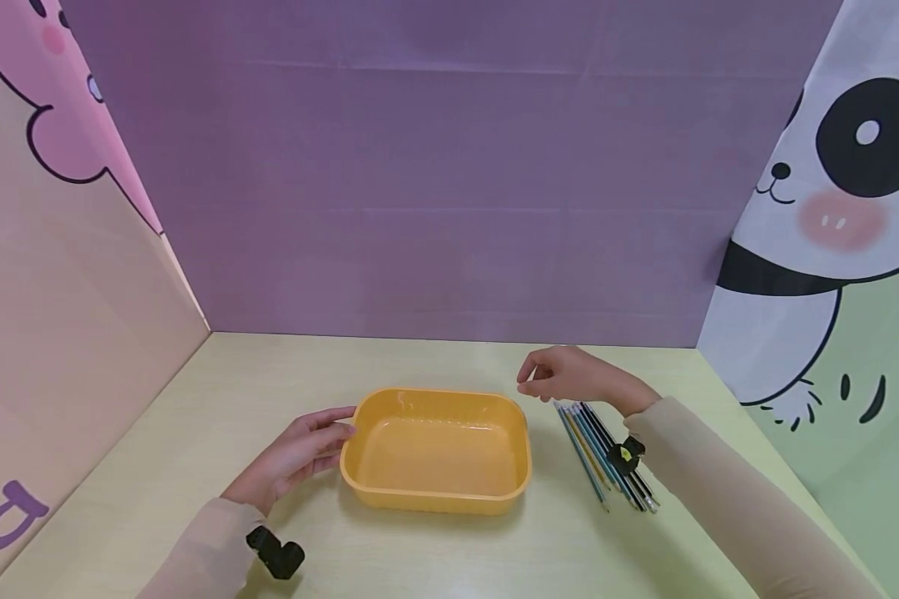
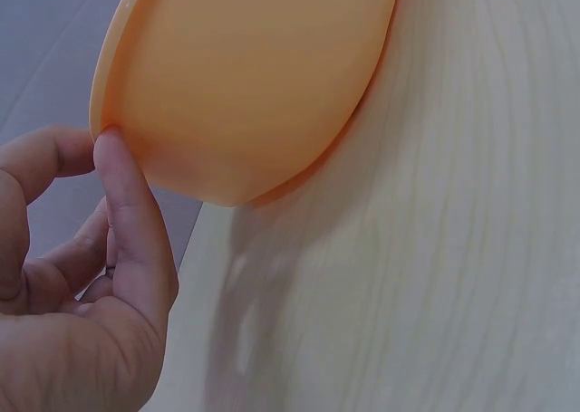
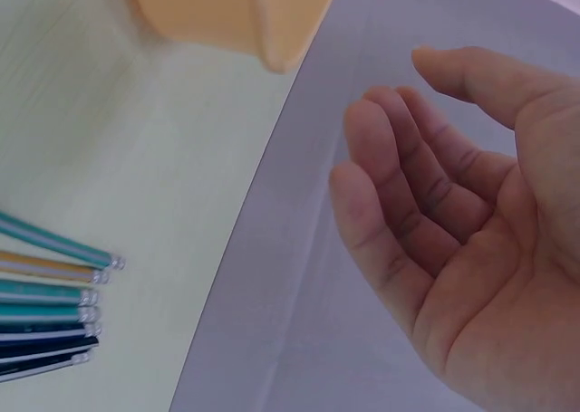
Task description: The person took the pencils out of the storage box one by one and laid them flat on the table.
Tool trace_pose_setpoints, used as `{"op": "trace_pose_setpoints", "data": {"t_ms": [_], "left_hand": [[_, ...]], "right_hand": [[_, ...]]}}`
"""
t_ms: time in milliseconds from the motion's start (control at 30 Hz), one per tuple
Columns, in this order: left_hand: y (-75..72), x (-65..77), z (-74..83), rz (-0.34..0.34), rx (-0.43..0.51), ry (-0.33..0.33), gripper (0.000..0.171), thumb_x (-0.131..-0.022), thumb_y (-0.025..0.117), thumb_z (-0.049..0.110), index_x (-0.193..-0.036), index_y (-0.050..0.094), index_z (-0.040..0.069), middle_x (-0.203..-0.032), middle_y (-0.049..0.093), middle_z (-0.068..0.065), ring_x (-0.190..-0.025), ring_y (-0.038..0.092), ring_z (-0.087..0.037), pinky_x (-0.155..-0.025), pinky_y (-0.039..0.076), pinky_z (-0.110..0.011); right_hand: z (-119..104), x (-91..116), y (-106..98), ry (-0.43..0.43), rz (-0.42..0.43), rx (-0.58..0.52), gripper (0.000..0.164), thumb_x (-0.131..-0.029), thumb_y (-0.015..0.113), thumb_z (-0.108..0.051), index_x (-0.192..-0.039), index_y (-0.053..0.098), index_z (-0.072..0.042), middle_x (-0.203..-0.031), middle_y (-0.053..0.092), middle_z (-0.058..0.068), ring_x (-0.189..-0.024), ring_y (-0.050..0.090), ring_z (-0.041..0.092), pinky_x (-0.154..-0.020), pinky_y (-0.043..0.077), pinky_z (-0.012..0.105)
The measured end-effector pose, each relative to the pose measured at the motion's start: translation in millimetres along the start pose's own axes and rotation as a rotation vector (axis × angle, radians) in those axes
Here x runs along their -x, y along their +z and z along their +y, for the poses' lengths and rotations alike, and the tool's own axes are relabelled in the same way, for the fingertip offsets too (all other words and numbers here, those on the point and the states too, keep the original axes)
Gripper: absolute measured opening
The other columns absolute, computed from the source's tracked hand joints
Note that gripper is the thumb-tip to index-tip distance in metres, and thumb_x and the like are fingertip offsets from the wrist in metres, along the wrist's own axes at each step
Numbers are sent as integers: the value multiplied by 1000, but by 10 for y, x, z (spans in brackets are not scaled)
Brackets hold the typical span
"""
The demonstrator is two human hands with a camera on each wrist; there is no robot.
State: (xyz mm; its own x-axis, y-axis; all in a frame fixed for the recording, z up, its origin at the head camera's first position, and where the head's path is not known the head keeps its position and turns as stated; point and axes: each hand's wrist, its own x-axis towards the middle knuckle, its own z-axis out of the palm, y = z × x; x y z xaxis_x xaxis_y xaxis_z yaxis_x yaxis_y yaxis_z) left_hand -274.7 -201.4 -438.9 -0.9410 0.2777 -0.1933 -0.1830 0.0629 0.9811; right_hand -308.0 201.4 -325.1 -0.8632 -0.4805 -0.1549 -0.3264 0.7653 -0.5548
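Note:
A yellow plastic tray (image 1: 434,502) stands on the table. My left hand (image 1: 305,452) pinches its left rim between thumb and fingers, and the left wrist view shows the thumb on the inner side of the tray wall (image 2: 245,77). To the right of the tray lies a loose bundle of several slim pencils (image 1: 592,457), blue, yellow and black, side by side. Above their far ends hovers my right hand (image 1: 569,374), loosely curled and holding nothing. In the right wrist view its palm (image 3: 489,285) faces the camera, apart from the pencils (image 3: 45,312).
A pale wood-grain table (image 1: 285,366) carries everything. Behind it rises a purple backdrop (image 1: 449,191). Printed side panels stand at left (image 1: 82,316) and right, the right one with a panda (image 1: 787,333). Small black cameras are strapped on both wrists.

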Motion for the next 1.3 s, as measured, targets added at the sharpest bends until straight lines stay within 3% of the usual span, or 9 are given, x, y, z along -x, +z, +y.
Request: {"op": "trace_pose_setpoints", "data": {"t_ms": [133, 233, 533, 700, 933, 1300], "left_hand": [[-7, 6, -1, -1, -6, 1, 59, -99, 64, 20, -148, 41, -4, -119, 65, -12, -93, 67, -18, -82, 58, -28], [-10, 12, -2, -10, -2, 7, 60, -99, 63, 20, -149, 40, -5, -118, 65, -12, -93, 66, -18, -82, 58, -28], [-9, 10, -1, -19, 13, 7, 61, -99, 64, 20, -149, 39, -5, -118, 65, -11, -94, 66, -18, -81, 58, -28], [-12, 7, 2, -16, 15, 3, 60, -100, 63, 20, -149, 40, -5, -121, 64, -13, -96, 66, -19, -83, 57, -28], [4, 23, 11, -17, 13, 1, 61, -99, 64, 21, -149, 39, -5, -123, 63, -14, -97, 66, -19, -83, 57, -28], [-5, 15, 9, -17, 19, -1, 60, -99, 64, 20, -149, 40, -5, -121, 63, -13, -95, 65, -18, -83, 57, -28]], "right_hand": [[-61, -48, 26, -20, -15, 4, 15, -97, 68, -24, -106, 68, -12, -79, 67, -1, -74, 62, 18, -73, 56, 39], [-126, -89, 50, -33, -32, 18, 14, -97, 69, -24, -105, 68, -12, -80, 67, -1, -74, 62, 18, -73, 56, 34], [-356, -221, 143, -101, -75, 55, 13, -96, 69, -23, -104, 68, -13, -85, 69, 12, -74, 61, 21, -70, 53, 29], [-465, -283, 190, -145, -109, 68, 12, -96, 69, -22, -105, 68, -14, -89, 70, 11, -80, 64, 29, -68, 52, 29], [-582, -376, 246, -199, -141, 97, 12, -96, 69, -22, -105, 68, -15, -90, 72, 9, -83, 66, 28, -69, 50, 29], [-727, -531, 376, -231, -185, 113, 15, -94, 71, -26, -105, 69, -15, -87, 68, -5, -77, 62, 9, -74, 51, 27]]}}
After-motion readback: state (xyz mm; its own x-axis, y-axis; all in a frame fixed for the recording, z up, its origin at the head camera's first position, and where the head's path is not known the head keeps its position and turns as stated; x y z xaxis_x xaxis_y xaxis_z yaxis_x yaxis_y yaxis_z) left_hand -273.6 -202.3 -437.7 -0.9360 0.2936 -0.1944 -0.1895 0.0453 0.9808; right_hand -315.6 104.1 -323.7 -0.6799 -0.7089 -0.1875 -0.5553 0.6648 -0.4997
